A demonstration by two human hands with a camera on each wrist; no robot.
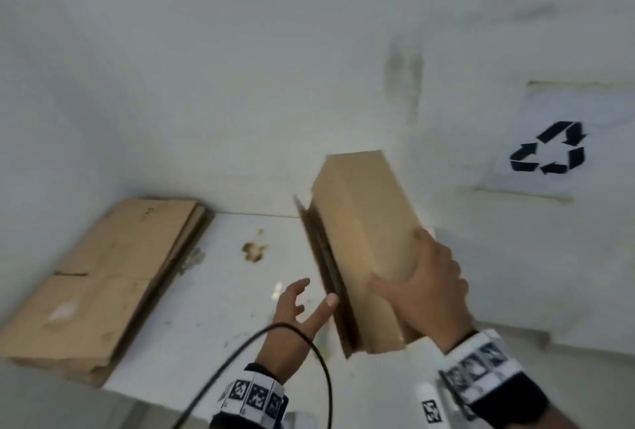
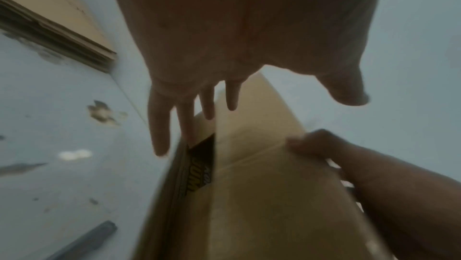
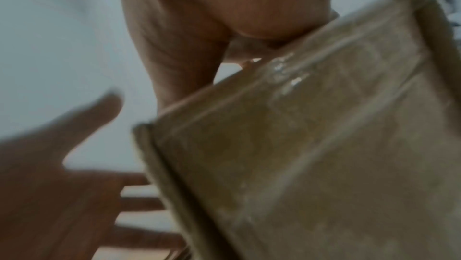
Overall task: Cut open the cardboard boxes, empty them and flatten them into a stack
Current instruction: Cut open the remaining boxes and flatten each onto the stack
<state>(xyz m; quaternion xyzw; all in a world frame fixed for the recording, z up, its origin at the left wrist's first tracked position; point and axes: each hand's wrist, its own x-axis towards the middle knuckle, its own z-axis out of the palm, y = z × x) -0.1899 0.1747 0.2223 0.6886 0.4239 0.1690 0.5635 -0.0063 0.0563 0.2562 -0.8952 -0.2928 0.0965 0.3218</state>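
Holding the box (image 1: 360, 243) off the table (image 1: 220, 291), the right hand (image 1: 426, 288) grips its near end, thumb on the upper face, fingers wrapped under. Box tilted, long axis running from the right hand up and away toward the wall. Cut side faces left; flaps (image 1: 323, 270) gape along that edge, and the left wrist view shows dark printed contents (image 2: 202, 167) inside. Left hand (image 1: 295, 312) released, fingers spread, empty, just left of the open edge; contact cannot be told. Left hand is nearer the opening, so judged next step: it reaches right into the gap to empty the box. Flattened stack (image 1: 99, 284) lies well apart, far left. Pen-like tool (image 2: 84, 242) on table, blurred.
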